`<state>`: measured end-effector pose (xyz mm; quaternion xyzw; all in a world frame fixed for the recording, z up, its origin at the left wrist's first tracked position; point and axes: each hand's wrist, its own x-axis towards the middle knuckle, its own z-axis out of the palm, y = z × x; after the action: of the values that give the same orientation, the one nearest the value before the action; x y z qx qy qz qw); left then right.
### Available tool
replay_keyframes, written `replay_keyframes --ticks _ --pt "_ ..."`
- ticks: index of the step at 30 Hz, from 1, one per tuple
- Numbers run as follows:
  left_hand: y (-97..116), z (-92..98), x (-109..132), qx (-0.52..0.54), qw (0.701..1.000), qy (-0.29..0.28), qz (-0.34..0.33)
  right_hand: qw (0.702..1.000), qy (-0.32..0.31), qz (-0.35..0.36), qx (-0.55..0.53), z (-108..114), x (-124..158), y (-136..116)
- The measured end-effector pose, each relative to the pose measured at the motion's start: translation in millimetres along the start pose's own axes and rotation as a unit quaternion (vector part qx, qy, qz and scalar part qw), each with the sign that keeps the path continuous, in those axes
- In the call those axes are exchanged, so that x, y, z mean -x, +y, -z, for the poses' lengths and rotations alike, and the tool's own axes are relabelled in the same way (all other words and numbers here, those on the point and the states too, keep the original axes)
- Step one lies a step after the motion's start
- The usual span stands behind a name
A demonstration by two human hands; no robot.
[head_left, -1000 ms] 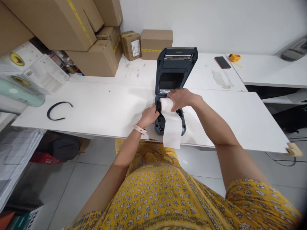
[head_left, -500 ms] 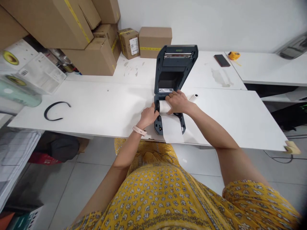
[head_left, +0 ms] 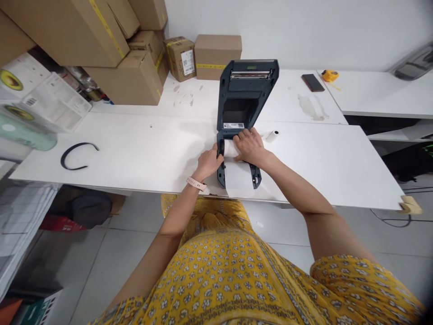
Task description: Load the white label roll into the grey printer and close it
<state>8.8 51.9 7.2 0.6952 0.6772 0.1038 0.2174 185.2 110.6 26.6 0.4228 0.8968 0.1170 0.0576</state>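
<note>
At the moment of inspection, a dark grey desktop printer (head_left: 248, 90) stood on the long white table (head_left: 135, 149), near its front edge, with the hinged lid raised towards 12 o'clock and the bay exposed. The white paper roll (head_left: 229, 148) lay across the open bay, just below the lid hinge. Its loose paper tail (head_left: 238, 180) ran towards 6 o'clock, over the printer's front lip.

The right hand (head_left: 248, 145) lay over the roll, fingers close together and curved across its top, apparently pressing it down between the side guides. The left hand (head_left: 209, 162), wearing a pink wristband (head_left: 196, 183), was curled against the printer's 9 o'clock wall, thumb at the roll's end. That hold was judged to steady the unit against the other hand's pressure.

A small white roll core (head_left: 272, 134) lay on the table at the printer's 3 o'clock, just beside the right wrist. A black curved strap (head_left: 76, 155) lay well apart at 9 o'clock. Stacked brown cardboard boxes (head_left: 128, 76) occupied the 10 to 11 o'clock corner. A black phone (head_left: 313, 82) and a yellow tape measure (head_left: 329, 75) sat near each other at 2 o'clock.
</note>
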Motion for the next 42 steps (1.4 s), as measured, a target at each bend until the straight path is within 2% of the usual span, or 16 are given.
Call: replay_keyframes --ticks 2,4,7,11,14,16,18,20,25,28,33,36,38,40,42 --pt "-1 -1.1 0 0.012 1.0 0.004 -0.002 0.999 -0.006 0.007 -0.031 3 3 8" --pt "-1 -2.8 1 0.025 1.0 0.006 -0.002 0.994 0.017 0.011 -0.108 11 8 20" --pt "-2 -5.5 2 0.036 0.999 0.008 0.007 0.958 0.155 -0.033 -0.24 26 14 41" --pt "-1 -7.0 3 0.043 0.999 0.013 0.018 0.888 0.328 -0.109 -0.303 40 15 62" --pt "-2 -7.7 3 0.048 0.999 0.011 0.021 0.844 0.412 -0.147 -0.311 47 9 73" --pt "-3 -9.3 4 0.05 0.998 0.012 0.026 0.821 0.442 -0.163 -0.321 51 2 79" --pt "-5 -11.8 4 0.058 0.998 0.013 0.028 0.805 0.452 -0.163 -0.349 55 -8 85" --pt "-8 -14.6 6 0.073 0.997 0.016 0.028 0.799 0.434 -0.149 -0.39 60 -18 89" --pt "-11 -17.5 9 0.105 0.994 0.021 0.032 0.821 0.349 -0.126 -0.434 72 -38 90" --pt "-11 -16.7 9 0.117 0.992 0.024 0.029 0.824 0.359 -0.133 -0.417 76 -42 89" --pt "-15 -21.1 8 0.156 0.987 0.029 0.027 0.849 0.379 -0.129 -0.344 75 -42 84" --pt "-24 -26.0 13 0.245 0.967 0.055 0.043 0.805 0.43 -0.142 -0.383 69 -24 65" --pt "-32 -26.0 19 0.332 0.936 0.094 0.071 0.771 0.438 -0.16 -0.433 58 2 45" --pt "-39 -21.9 28 0.409 0.898 0.138 0.086 0.764 0.411 -0.163 -0.47 41 35 22" --pt "-40 -15.7 40 0.457 0.871 0.166 0.073 0.776 0.37 -0.152 -0.487 20 69 1"
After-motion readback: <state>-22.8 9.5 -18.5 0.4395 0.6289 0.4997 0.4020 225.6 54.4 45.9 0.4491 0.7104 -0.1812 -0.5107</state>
